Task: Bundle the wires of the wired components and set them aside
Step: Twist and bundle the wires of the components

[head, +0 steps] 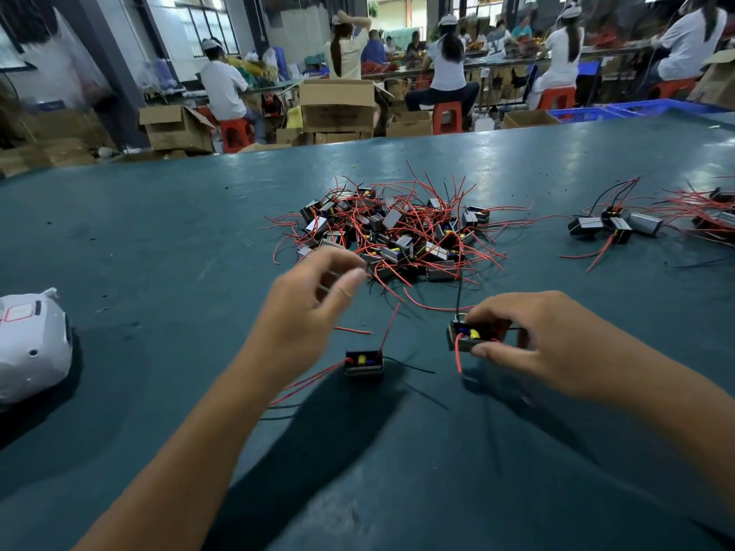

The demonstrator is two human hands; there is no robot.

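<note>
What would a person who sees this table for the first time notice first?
Probably the tangled pile of black components with red wires at the middle of the green table. Nearer, the right hand grips one component, while the left hand hovers above another component lying alone.

I see open green table top (167, 240) across the whole left half, broken only by a white plastic housing (32, 344) at the left edge. Straight ahead my reach is blocked by the tangled pile of components (389, 232), its red wires sprawling outward on all sides. A lone component (364, 363) sits between my forearms, its leads trailing toward my left arm. Between the pile and the smaller cluster (620, 226) at the far right runs a bare lane, crossed only by a few stray red wire ends. The near table below my arms lies unobstructed
</note>
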